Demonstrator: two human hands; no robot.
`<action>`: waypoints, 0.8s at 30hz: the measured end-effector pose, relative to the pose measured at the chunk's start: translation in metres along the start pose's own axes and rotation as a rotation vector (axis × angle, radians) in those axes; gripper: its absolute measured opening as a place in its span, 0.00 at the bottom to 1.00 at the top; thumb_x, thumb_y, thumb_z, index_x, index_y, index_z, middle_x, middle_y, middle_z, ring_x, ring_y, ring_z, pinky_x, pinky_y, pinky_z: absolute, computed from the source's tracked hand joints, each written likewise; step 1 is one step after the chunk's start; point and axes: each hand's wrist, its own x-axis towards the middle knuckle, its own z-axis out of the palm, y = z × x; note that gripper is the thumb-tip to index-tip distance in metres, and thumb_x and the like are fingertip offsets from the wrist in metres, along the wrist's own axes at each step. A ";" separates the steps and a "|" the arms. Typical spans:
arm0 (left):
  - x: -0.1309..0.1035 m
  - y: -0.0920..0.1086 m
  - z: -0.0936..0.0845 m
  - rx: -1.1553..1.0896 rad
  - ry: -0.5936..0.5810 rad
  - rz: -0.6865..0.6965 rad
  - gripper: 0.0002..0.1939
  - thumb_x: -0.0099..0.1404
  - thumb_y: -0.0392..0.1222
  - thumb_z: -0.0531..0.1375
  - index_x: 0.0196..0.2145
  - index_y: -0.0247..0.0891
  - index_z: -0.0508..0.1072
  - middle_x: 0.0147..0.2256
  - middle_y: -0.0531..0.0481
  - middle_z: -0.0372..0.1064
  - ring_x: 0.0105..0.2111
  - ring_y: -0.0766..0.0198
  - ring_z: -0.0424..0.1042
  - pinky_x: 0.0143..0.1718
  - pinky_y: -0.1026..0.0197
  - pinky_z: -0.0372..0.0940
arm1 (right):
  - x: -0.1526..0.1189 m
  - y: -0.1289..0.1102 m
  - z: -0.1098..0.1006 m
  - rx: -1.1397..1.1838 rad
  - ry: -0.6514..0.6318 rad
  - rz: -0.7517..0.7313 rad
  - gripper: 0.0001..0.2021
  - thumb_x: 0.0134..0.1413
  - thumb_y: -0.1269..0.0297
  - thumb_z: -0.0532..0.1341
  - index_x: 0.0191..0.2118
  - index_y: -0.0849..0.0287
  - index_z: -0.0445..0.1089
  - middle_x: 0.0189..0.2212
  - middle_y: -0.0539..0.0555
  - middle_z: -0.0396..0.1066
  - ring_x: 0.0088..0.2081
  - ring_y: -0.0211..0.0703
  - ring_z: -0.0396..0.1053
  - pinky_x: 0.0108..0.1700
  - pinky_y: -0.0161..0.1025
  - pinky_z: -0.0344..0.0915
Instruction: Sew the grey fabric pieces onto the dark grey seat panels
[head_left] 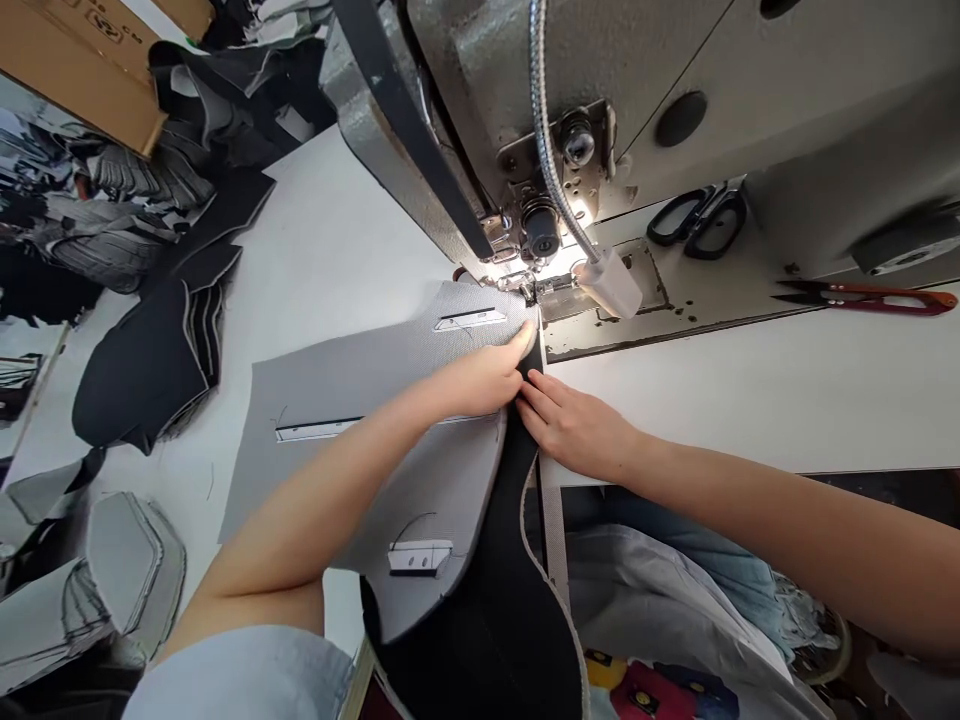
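Note:
A grey fabric panel (337, 355) with white slotted strips stitched to it lies over a black fabric piece (487, 600), their edges meeting near the lit needle area of a sewing machine (529, 285). My left hand (487, 378) is closed at the grey panel's edge, thumb stretched along it just before the presser foot. Close beside it, my right hand (574, 425) grips the black fabric's edge, its fingers pressed together and the thumb hidden. The black piece hangs down over the table's front edge towards my lap.
Black-handled scissors (697, 220) and orange-handled thread snips (870, 298) lie right of the needle. Stacked black pieces (142, 370) and grey pieces (135, 570) sit at the left. A cardboard box (82, 70) and fabric heaps are behind. A lamp (611, 283) hangs low by the needle.

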 end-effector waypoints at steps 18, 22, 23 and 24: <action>0.010 0.008 0.010 -0.013 0.021 -0.012 0.39 0.63 0.33 0.47 0.70 0.35 0.40 0.62 0.37 0.60 0.59 0.50 0.65 0.55 0.56 0.64 | -0.008 0.008 -0.008 0.037 0.047 0.003 0.16 0.58 0.81 0.51 0.46 0.80 0.73 0.47 0.73 0.74 0.53 0.58 0.72 0.56 0.47 0.70; 0.015 0.017 0.007 0.051 0.103 -0.088 0.39 0.64 0.34 0.47 0.70 0.35 0.40 0.53 0.36 0.70 0.50 0.48 0.73 0.46 0.54 0.67 | -0.008 0.012 -0.007 0.045 -0.026 0.012 0.19 0.58 0.81 0.50 0.51 0.82 0.70 0.51 0.75 0.70 0.57 0.57 0.68 0.60 0.48 0.67; 0.013 0.019 0.007 0.085 0.125 -0.094 0.39 0.64 0.36 0.47 0.70 0.36 0.39 0.50 0.36 0.72 0.48 0.47 0.74 0.44 0.54 0.67 | -0.007 0.011 -0.007 0.048 -0.042 0.005 0.19 0.59 0.81 0.51 0.51 0.81 0.70 0.51 0.75 0.71 0.57 0.57 0.68 0.60 0.49 0.66; 0.011 0.021 0.007 0.123 0.130 -0.094 0.39 0.64 0.39 0.48 0.70 0.36 0.38 0.47 0.37 0.74 0.46 0.47 0.75 0.43 0.54 0.67 | -0.008 0.010 -0.008 0.052 -0.050 -0.005 0.18 0.59 0.80 0.51 0.50 0.80 0.72 0.50 0.74 0.72 0.56 0.57 0.68 0.60 0.49 0.66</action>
